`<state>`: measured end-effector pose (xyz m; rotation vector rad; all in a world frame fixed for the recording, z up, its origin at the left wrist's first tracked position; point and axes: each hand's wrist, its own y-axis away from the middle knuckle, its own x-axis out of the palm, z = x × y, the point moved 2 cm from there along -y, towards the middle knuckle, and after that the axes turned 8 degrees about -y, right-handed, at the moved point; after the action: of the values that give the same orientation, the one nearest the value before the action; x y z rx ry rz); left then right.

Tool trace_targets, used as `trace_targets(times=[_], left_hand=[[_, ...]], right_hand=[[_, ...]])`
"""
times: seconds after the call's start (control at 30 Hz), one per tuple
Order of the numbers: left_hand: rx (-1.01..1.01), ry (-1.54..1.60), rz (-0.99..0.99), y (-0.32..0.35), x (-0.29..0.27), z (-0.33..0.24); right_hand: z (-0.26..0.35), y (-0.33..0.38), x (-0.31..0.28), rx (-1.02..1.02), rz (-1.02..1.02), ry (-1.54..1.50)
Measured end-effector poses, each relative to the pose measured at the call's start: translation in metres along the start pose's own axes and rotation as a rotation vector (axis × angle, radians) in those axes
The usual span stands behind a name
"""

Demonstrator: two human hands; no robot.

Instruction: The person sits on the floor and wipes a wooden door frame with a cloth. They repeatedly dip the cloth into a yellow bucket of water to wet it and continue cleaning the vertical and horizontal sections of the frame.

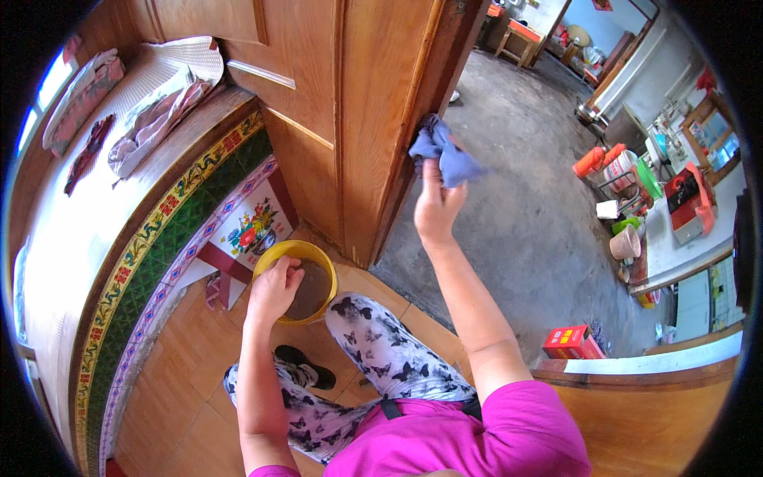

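Observation:
In my right hand (437, 208) is a crumpled blue-violet cloth (445, 153), raised against the edge of the brown wooden door frame (409, 135). One loose corner of the cloth hangs out to the right. My left hand (274, 288) is closed on the left side of a yellow bucket (327, 266), low in front of me. Whether it grips the rim or a handle cannot be told. Murky greyish liquid (312, 290) shows inside the bucket, which is beside my knee.
A raised platform (60, 246) with a tiled front and folded bedding (159, 127) curves along the left. A wooden door panel (302, 111) stands ahead. Past the doorway lies a grey concrete floor (509, 183), with a red box (572, 342) and a cluttered counter (691, 246) at the right.

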<state>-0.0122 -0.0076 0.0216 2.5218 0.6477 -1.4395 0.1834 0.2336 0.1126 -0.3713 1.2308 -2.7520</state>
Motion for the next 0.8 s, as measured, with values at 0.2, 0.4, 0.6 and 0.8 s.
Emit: trace_targets(times=[0.2,0.4,0.6,0.8], left_hand=[[0.025,-0.002,0.03,0.002,0.001,-0.002],[0.04,-0.017,0.053,-0.002,0.005,-0.004],[0.029,0.004,0.099,-0.009,0.01,-0.005],[0.031,-0.019,0.074,0.001,0.006,0.003]], right_hand=[[-0.069,0.103,-0.008,-0.123,0.021,0.395],[-0.146,0.217,-0.025,0.166,-0.014,0.44],[-0.193,0.266,-0.086,0.867,0.234,0.631],[-0.186,0.227,-0.096,1.463,-0.328,-0.427]])
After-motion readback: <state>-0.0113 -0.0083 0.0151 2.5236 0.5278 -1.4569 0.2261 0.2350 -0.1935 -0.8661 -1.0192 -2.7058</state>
